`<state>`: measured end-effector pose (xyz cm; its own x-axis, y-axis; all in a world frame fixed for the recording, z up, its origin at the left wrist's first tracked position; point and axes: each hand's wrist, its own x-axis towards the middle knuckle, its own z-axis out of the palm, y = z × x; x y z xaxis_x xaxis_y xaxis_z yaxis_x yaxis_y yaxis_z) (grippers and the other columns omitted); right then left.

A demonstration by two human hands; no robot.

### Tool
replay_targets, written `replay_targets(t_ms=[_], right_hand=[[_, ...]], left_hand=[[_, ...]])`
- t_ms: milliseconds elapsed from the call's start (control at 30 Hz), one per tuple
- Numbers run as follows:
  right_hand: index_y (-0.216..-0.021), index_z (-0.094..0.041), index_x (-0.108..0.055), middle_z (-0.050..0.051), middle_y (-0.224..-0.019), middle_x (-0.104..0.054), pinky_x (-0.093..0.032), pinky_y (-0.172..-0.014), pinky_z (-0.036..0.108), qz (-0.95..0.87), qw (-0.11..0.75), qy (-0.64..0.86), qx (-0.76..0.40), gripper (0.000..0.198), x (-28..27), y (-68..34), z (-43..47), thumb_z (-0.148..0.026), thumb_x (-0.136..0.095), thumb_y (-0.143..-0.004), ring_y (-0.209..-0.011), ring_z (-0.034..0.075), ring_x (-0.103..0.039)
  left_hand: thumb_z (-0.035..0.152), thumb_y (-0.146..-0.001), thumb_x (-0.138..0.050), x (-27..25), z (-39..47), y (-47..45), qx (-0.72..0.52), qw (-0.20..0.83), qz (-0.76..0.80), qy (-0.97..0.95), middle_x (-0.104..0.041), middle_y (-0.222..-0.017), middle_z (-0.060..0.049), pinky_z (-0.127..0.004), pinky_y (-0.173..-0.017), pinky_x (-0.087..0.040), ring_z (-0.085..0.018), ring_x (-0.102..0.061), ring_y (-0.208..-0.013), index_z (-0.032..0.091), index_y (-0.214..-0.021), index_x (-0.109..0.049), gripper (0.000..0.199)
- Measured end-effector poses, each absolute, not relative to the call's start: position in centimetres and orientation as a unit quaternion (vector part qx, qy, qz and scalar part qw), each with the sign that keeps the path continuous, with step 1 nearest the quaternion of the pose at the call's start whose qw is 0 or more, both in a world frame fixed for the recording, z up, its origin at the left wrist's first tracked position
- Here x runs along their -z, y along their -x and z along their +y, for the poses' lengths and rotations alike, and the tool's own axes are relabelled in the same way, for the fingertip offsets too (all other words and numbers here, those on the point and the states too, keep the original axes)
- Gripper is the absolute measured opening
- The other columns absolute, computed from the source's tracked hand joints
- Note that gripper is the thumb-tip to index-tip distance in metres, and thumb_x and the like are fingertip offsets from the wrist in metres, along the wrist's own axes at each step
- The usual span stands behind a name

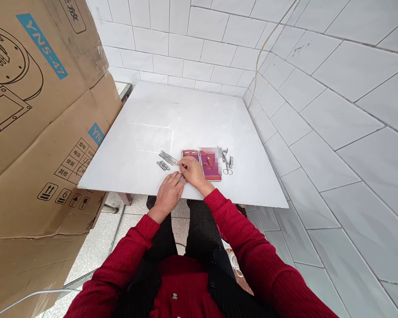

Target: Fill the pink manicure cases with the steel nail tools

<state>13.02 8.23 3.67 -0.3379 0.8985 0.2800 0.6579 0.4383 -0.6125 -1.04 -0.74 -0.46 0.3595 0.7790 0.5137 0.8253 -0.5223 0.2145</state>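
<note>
My left hand (168, 193) is low over the front part of the white table (215, 115), its fingers bent in against the fingers of the other hand. My right hand (193, 171) meets it from the right with thumb and forefinger pinched together; whatever lies between the fingertips is too small or hidden to name. Just beyond them, slender metal manicure tools (167, 157) lie side by side, with nail clippers (162, 165) nearer me. Partly behind my right hand, a manicure case (214, 178) lies open with a red-purple lining. To its right are small scissors (227, 171) and more metal clippers (231, 161).
A large cardboard box (69, 119) stands along the left side of the table. Tiled walls (212, 31) close off the back and right, where a thin cable (259, 55) hangs down. The table's front edge is close to my legs.
</note>
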Motion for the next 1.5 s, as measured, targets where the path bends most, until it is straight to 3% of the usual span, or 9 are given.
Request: replay_targets(t_ms=[233, 400, 633, 1033, 1500], right_hand=[[-0.102, -0.021, -0.078, 0.006, -0.115, -0.074, -0.049, -0.091, 0.031, -0.819, 0.217, 0.505, -0.164, 0.022, -5.4, -11.8, 8.1, -0.013, -0.060, -0.093, -0.114, 0.021, -0.063], [-0.104, -0.022, -0.079, 0.008, -0.114, -0.076, -0.050, -0.086, 0.030, -0.846, 0.096, 0.509, -0.124, 0.021, -7.8, -9.3, 8.8, -0.026, -0.059, -0.099, -0.107, 0.023, -0.068], [-0.111, -0.013, -0.079, 0.016, -0.112, -0.078, -0.052, -0.085, 0.031, -0.844, 0.014, 0.532, -0.069, 0.032, -8.7, -7.4, 9.1, -0.014, -0.049, -0.100, -0.104, 0.026, -0.073], [-0.109, -0.015, -0.077, 0.017, -0.111, -0.079, -0.051, -0.081, 0.030, -0.843, 0.011, 0.536, -0.051, 0.026, -7.5, -8.5, 9.7, -0.019, -0.054, -0.099, -0.104, 0.027, -0.074], [-0.110, -0.017, -0.075, 0.012, -0.110, -0.078, -0.049, -0.081, 0.030, -0.845, 0.023, 0.530, -0.072, 0.025, -7.5, -9.4, 9.4, -0.021, -0.051, -0.100, -0.102, 0.025, -0.073]], left_hand=[[0.017, -0.103, -0.050, 0.2, -0.8, 0.9, 0.291, 0.053, -0.485, 0.823, -0.068, -0.134, -0.017, -0.052, -0.112, -0.052, -0.030, -0.061, -0.131, 0.017, -0.119, -0.073, 0.029], [0.016, -0.102, -0.051, -0.1, -0.8, 0.8, 0.298, 0.047, -0.483, 0.822, -0.072, -0.120, -0.015, -0.052, -0.107, -0.054, -0.029, -0.065, -0.121, 0.018, -0.116, -0.073, 0.026], [0.016, -0.100, -0.054, 0.1, -0.8, 0.9, 0.301, 0.043, -0.481, 0.822, -0.072, -0.112, -0.012, -0.051, -0.108, -0.054, -0.028, -0.066, -0.116, 0.020, -0.112, -0.073, 0.022], [0.018, -0.103, -0.050, 0.3, -0.8, 0.8, 0.297, 0.051, -0.486, 0.820, -0.070, -0.128, -0.015, -0.052, -0.111, -0.052, -0.030, -0.062, -0.127, 0.019, -0.123, -0.071, 0.029], [0.018, -0.101, -0.053, 0.3, -0.8, 0.9, 0.294, 0.042, -0.488, 0.821, -0.069, -0.134, -0.016, -0.053, -0.112, -0.052, -0.031, -0.062, -0.130, 0.019, -0.127, -0.071, 0.031]])
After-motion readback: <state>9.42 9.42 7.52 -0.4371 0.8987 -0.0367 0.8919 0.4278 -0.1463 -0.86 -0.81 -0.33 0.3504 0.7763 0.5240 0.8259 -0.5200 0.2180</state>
